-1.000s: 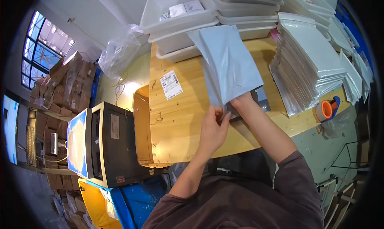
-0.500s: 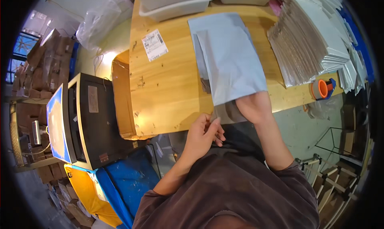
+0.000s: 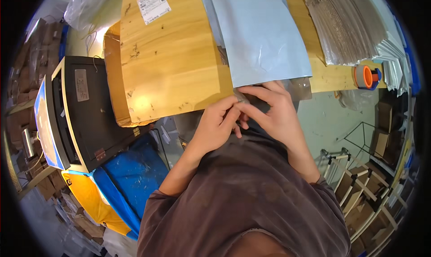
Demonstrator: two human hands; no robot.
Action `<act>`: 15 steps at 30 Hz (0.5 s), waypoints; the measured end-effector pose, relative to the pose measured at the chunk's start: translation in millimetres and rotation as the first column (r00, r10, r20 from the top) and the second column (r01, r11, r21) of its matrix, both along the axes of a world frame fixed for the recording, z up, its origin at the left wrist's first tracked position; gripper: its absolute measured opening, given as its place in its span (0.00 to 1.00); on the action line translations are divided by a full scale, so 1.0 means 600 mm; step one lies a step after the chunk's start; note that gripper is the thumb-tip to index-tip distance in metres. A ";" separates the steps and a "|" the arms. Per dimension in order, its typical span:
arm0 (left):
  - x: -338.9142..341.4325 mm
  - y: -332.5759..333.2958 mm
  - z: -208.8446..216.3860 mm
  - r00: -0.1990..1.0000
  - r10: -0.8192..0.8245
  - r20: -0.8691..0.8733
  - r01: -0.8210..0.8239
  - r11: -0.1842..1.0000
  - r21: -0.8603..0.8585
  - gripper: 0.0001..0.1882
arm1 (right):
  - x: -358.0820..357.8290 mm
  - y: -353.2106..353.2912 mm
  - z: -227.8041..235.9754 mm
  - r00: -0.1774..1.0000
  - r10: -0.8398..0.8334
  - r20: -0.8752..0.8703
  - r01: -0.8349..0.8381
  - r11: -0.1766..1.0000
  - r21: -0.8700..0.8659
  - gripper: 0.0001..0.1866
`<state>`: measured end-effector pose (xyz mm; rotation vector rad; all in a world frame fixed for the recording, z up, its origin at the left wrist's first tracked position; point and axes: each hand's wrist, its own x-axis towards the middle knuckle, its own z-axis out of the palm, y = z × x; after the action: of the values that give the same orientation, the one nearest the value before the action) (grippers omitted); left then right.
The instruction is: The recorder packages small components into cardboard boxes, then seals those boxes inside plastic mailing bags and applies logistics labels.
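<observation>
Right hand (image 3: 278,115) has met my left hand (image 3: 214,126); fingers (image 3: 257,92) curl, pinch unclear. Handling the flat light-blue plastic bag (image 3: 267,37) seems underway, needing steadiness next.

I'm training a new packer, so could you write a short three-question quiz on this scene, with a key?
1. True or false: on the wooden table, the white label lies to the left of the light blue bag.

2. What colour is the core of the tape roll?
A) green
B) orange
C) purple

3. Fill in "near" or "far": the left hand and the right hand come together at the ____ end of the bag, as the person sees it.

Key: 1. True. 2. B. 3. near.
</observation>
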<state>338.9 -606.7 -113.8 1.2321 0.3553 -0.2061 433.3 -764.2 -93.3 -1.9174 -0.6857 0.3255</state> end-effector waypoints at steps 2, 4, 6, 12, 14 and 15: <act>-0.002 -0.005 -0.007 1.000 -0.016 0.011 0.016 1.000 0.001 0.09 | 0.002 -0.003 -0.005 0.997 0.075 0.034 -0.074 0.997 -0.027 0.06; -0.007 -0.007 -0.021 1.000 -0.015 0.027 0.015 1.000 -0.009 0.09 | 0.005 -0.012 -0.011 0.996 0.063 -0.056 -0.064 0.998 -0.025 0.04; -0.015 -0.007 -0.031 0.999 -0.008 0.042 0.009 1.000 -0.017 0.09 | 0.000 -0.019 -0.012 0.928 -0.209 -0.307 0.248 0.964 0.093 0.04; -0.048 -0.005 -0.020 0.991 0.127 -0.047 -0.133 0.977 -0.166 0.10 | 0.071 -0.221 -0.013 0.817 0.209 -0.537 0.426 0.410 0.806 0.08; -0.054 0.004 -0.015 0.988 0.083 -0.134 -0.102 0.985 -0.142 0.09 | 0.095 -0.292 -0.010 0.843 0.148 -0.517 0.420 0.420 0.805 0.09; -0.057 0.011 -0.010 0.983 0.056 -0.174 -0.080 0.988 -0.135 0.09 | 0.101 -0.317 -0.016 0.832 -0.470 -0.294 0.551 0.645 0.529 0.09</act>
<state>304.8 -599.9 -119.6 1.0637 0.5212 -0.2734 494.1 -954.5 -102.9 -1.3718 -0.0910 -0.1303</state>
